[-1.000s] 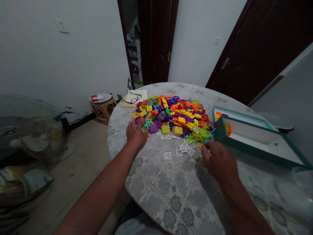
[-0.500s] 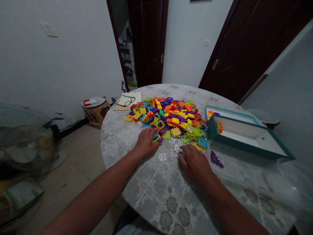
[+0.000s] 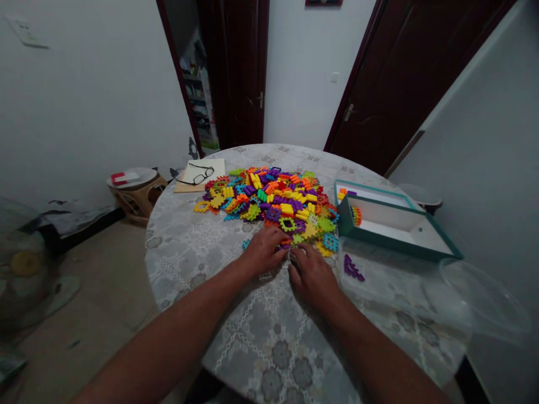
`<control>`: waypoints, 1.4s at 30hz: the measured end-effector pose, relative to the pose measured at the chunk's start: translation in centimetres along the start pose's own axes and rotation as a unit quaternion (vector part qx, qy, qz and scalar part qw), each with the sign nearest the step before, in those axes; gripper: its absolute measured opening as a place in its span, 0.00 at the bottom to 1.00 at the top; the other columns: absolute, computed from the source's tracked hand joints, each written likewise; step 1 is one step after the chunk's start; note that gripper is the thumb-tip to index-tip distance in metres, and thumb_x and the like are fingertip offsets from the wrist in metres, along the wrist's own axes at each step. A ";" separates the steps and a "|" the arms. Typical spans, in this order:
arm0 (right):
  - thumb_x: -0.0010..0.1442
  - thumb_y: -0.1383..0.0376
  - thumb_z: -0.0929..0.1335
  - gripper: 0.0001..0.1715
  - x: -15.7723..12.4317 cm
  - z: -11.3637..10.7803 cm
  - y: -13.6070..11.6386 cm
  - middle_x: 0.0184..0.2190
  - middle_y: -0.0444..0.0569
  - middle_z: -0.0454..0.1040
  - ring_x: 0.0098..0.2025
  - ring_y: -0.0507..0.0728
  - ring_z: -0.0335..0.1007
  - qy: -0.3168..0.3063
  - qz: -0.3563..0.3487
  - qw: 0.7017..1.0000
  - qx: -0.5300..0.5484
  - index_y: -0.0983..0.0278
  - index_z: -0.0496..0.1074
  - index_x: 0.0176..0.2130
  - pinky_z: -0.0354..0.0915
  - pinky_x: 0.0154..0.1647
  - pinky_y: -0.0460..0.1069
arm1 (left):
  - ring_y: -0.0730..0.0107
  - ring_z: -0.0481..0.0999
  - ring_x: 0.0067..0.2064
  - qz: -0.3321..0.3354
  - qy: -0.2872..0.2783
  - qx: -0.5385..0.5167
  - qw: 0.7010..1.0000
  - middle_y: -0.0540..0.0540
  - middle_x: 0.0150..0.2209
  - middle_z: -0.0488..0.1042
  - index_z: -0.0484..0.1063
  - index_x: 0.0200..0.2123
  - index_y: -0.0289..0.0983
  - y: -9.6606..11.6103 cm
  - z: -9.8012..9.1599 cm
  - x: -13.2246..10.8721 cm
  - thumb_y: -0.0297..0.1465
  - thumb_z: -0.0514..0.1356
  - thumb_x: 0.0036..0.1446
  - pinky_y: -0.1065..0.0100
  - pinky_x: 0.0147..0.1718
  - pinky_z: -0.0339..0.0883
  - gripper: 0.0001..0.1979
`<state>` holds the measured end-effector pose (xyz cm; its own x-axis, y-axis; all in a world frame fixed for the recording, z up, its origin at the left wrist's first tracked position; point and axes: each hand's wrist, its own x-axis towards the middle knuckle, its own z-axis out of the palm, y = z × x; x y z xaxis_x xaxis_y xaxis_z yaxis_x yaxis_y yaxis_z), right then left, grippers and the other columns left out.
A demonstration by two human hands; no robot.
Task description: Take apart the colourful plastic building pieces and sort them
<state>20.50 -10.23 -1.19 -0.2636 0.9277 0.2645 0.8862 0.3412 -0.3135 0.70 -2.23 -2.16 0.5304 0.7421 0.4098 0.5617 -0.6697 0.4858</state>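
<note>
A heap of colourful plastic interlocking pieces lies on a round table covered with a grey patterned cloth. Both of my hands rest palm down at the heap's near edge, side by side and almost touching. My left hand lies with its fingers lightly bent over the spot where small white square pieces lay. My right hand has its fingers stretched flat toward the heap. The white pieces are mostly hidden under the hands. Nothing is visibly gripped in either hand.
An open teal box with a few pieces stands to the right. A purple piece lies in a clear plastic tub near it. Glasses lie on paper at the far left. A stool and a fan stand on the floor.
My left hand slid right from the heap's left edge and my right hand slid left from near the box. They now meet over the white pieces. The view shifted right.
</note>
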 end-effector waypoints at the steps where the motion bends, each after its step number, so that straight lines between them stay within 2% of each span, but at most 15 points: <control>1: 0.70 0.68 0.69 0.23 0.0 0.1 0.1 0.66 0.63 0.71 0.65 0.68 0.72 0.006 0.005 1.000 0.004 0.63 0.73 0.63 0.72 0.65 0.62 | 0.51 0.79 0.57 0.011 -0.010 -0.008 1.000 0.38 0.53 0.81 0.79 0.54 0.40 -0.3 -0.3 -0.2 0.33 0.63 0.68 0.50 0.60 0.72 0.13; 3: 0.70 0.67 0.69 0.28 0.0 0.4 0.3 0.70 0.63 0.68 0.69 0.68 0.69 0.017 0.010 1.000 0.008 0.63 0.70 0.67 0.71 0.67 0.63 | 0.52 0.80 0.56 0.003 -0.022 -0.026 0.999 0.39 0.53 0.83 0.79 0.54 0.41 -0.9 -1.2 -0.8 0.33 0.63 0.69 0.50 0.59 0.72 0.13; 5: 0.70 0.67 0.68 0.30 0.0 0.7 0.4 0.72 0.62 0.66 0.71 0.68 0.67 0.029 0.009 1.000 0.007 0.62 0.69 0.69 0.70 0.68 0.63 | 0.53 0.82 0.56 -0.037 -0.015 -0.049 0.998 0.41 0.54 0.84 0.78 0.57 0.45 -1.5 -2.1 -1.2 0.35 0.64 0.69 0.50 0.57 0.74 0.15; 8: 0.70 0.67 0.68 0.29 -0.1 0.8 0.5 0.73 0.62 0.66 0.71 0.68 0.67 0.029 0.008 1.000 0.002 0.62 0.70 0.69 0.70 0.69 0.63 | 0.52 0.83 0.55 -0.086 0.011 -0.066 0.994 0.43 0.55 0.84 0.75 0.60 0.47 -2.2 -3.3 -1.2 0.38 0.66 0.68 0.50 0.56 0.75 0.18; 11: 0.71 0.66 0.69 0.27 0.0 0.6 0.5 0.72 0.62 0.68 0.70 0.69 0.68 0.004 0.000 1.000 -0.008 0.62 0.72 0.67 0.70 0.69 0.64 | 0.49 0.83 0.56 -0.123 0.045 -0.057 0.990 0.41 0.57 0.83 0.74 0.61 0.46 -2.7 -3.9 -0.9 0.39 0.67 0.67 0.47 0.58 0.74 0.21; 14: 0.72 0.66 0.68 0.20 0.4 0.6 0.6 0.70 0.59 0.70 0.67 0.68 0.71 -0.014 -0.006 1.000 -0.022 0.61 0.76 0.61 0.71 0.67 0.62 | 0.45 0.82 0.56 -0.178 0.078 -0.054 0.979 0.39 0.57 0.83 0.76 0.59 0.44 -3.0 -4.3 -0.5 0.39 0.68 0.66 0.43 0.58 0.74 0.20; 16: 0.73 0.68 0.67 0.17 0.8 0.7 0.6 0.70 0.58 0.71 0.65 0.66 0.73 -0.014 0.009 0.999 -0.039 0.59 0.78 0.57 0.72 0.64 0.60 | 0.46 0.83 0.53 -0.199 0.084 -0.076 0.973 0.39 0.53 0.83 0.77 0.56 0.43 -3.2 -4.7 -0.3 0.40 0.67 0.66 0.43 0.56 0.75 0.17; 19: 0.73 0.70 0.66 0.18 1.4 1.1 0.6 0.70 0.57 0.71 0.62 0.64 0.76 0.000 0.044 0.997 -0.063 0.58 0.79 0.56 0.75 0.58 0.57 | 0.50 0.83 0.50 -0.218 0.094 -0.119 0.964 0.41 0.49 0.84 0.78 0.53 0.43 -3.3 -5.4 -0.1 0.41 0.66 0.67 0.45 0.54 0.76 0.14; 22: 0.71 0.72 0.66 0.20 1.5 1.3 0.6 0.69 0.58 0.72 0.60 0.64 0.77 0.017 0.044 0.997 -0.057 0.59 0.78 0.58 0.76 0.57 0.56 | 0.52 0.83 0.49 -0.239 0.085 -0.154 0.955 0.43 0.48 0.85 0.79 0.50 0.44 -3.2 -5.9 -0.1 0.44 0.64 0.69 0.47 0.53 0.77 0.13; 25: 0.72 0.69 0.65 0.21 1.2 1.2 0.5 0.66 0.60 0.74 0.59 0.64 0.77 0.058 0.017 0.998 -0.003 0.61 0.76 0.61 0.77 0.57 0.58 | 0.53 0.83 0.49 -0.221 0.048 -0.163 0.960 0.44 0.48 0.85 0.81 0.46 0.44 -2.8 -6.1 -0.1 0.44 0.63 0.69 0.48 0.53 0.76 0.12; 29: 0.75 0.65 0.64 0.25 0.9 0.8 0.2 0.63 0.61 0.75 0.65 0.65 0.73 0.120 -0.051 0.986 0.105 0.62 0.69 0.68 0.72 0.66 0.62 | 0.53 0.83 0.48 -0.159 -0.006 -0.206 0.966 0.44 0.48 0.86 0.81 0.47 0.44 -1.9 -5.5 -0.3 0.41 0.65 0.68 0.49 0.53 0.77 0.10; 34: 0.75 0.61 0.67 0.30 1.0 0.6 -0.4 0.63 0.62 0.75 0.62 0.65 0.75 0.107 -0.059 0.978 0.172 0.62 0.64 0.72 0.74 0.63 0.61 | 0.52 0.83 0.48 -0.130 -0.053 -0.241 0.960 0.41 0.47 0.85 0.82 0.47 0.44 -0.9 -4.3 -0.5 0.42 0.64 0.69 0.49 0.53 0.77 0.11; 37: 0.75 0.60 0.68 0.29 1.3 0.8 -0.7 0.63 0.60 0.75 0.62 0.65 0.75 0.102 -0.062 0.975 0.187 0.60 0.66 0.71 0.72 0.65 0.61 | 0.53 0.83 0.49 -0.122 -0.078 -0.261 0.954 0.42 0.48 0.85 0.81 0.48 0.44 -0.3 -4.1 -0.5 0.44 0.63 0.70 0.50 0.53 0.76 0.13; 42: 0.74 0.67 0.67 0.15 1.7 1.1 -0.7 0.53 0.55 0.79 0.56 0.61 0.76 0.071 -0.083 0.973 0.202 0.61 0.76 0.57 0.73 0.60 0.56 | 0.54 0.81 0.50 -0.111 -0.108 -0.289 0.945 0.42 0.47 0.84 0.80 0.45 0.43 0.5 -4.7 -0.6 0.47 0.58 0.73 0.51 0.55 0.74 0.17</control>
<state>19.01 -8.69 -1.48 -0.3091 0.8345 0.4561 0.6064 0.5424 -0.5814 -2.31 -2.88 1.46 0.5920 0.7981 0.1120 0.2673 -0.3255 0.9070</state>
